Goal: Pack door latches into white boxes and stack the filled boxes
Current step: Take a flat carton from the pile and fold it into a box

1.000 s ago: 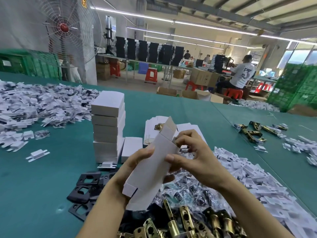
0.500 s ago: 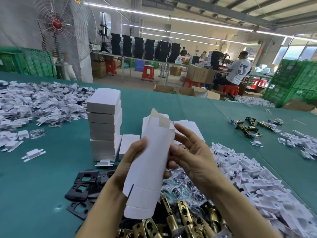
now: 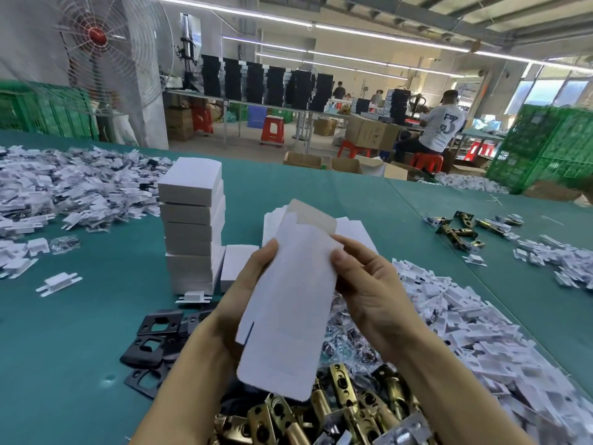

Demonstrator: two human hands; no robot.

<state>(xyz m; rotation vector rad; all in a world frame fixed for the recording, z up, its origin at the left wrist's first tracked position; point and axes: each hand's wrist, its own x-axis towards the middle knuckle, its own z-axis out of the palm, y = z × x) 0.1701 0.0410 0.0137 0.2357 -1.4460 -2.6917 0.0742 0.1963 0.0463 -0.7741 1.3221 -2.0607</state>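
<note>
I hold a flat, unfolded white box [image 3: 288, 303] upright over the table, its open flaps at top and bottom. My left hand [image 3: 247, 284] grips its left edge with the thumb on the front. My right hand [image 3: 362, 284] pinches its right edge near the top. Brass door latches [image 3: 340, 409] lie heaped just below the box. A stack of filled white boxes [image 3: 192, 232] stands to the left, with one more white box [image 3: 239, 268] beside it. More flat box blanks [image 3: 349, 232] lie behind my hands.
Black strike plates [image 3: 154, 345] lie at the lower left. White plastic parts are heaped at the right [image 3: 481, 332] and the far left [image 3: 64, 194]. Small bagged screws [image 3: 349, 342] sit under my right hand. A few brass latches [image 3: 459, 229] lie far right on the green table [image 3: 80, 332].
The box blank has turned from tilted to nearly upright and faces me flat. My right hand slid from its top end to its right edge; the left hand kept its grip.
</note>
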